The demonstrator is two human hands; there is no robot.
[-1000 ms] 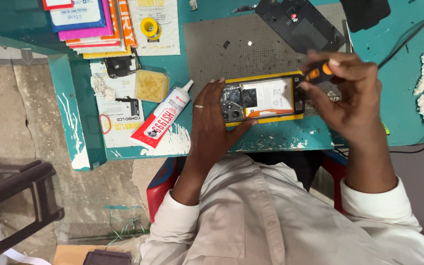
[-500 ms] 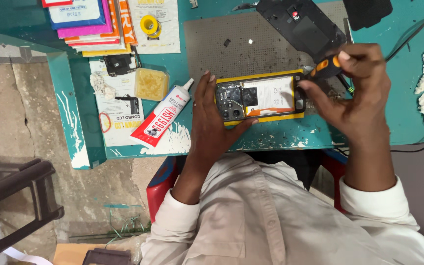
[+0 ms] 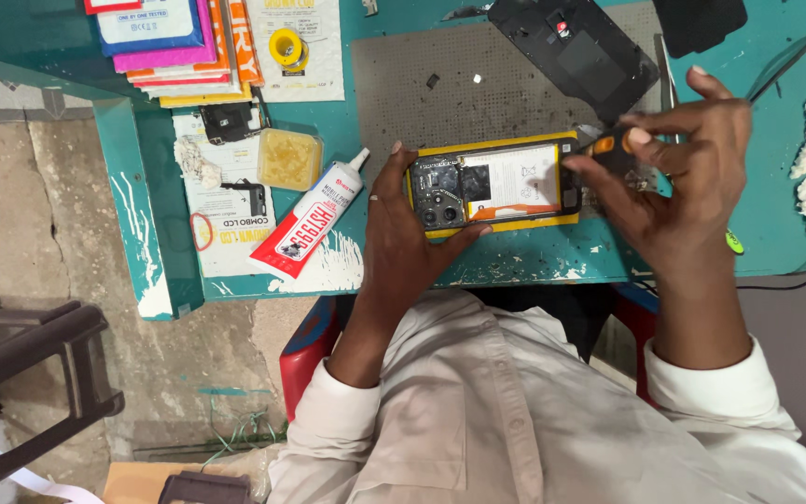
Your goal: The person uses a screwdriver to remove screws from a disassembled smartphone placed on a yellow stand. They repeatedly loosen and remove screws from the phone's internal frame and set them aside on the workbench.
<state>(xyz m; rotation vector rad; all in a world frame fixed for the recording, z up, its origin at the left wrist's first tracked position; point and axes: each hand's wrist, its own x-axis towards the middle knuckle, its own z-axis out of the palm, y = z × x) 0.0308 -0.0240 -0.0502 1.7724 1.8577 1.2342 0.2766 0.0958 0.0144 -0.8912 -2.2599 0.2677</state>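
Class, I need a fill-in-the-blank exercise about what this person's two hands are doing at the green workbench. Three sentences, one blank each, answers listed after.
1. The left hand steadies an opened phone whose frame is coloured ____.
2. The right hand holds a small screwdriver with an ____ and black handle.
3. The white and red glue tube lies to the ____ of the phone in the picture.

Missing words: yellow; orange; left

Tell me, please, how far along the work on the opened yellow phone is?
Done: the back cover is off and lies on the grey mat. In hand: the left hand steadies the phone while the right hand holds an orange-handled screwdriver at its end. Left: the phone lies open, its board exposed.
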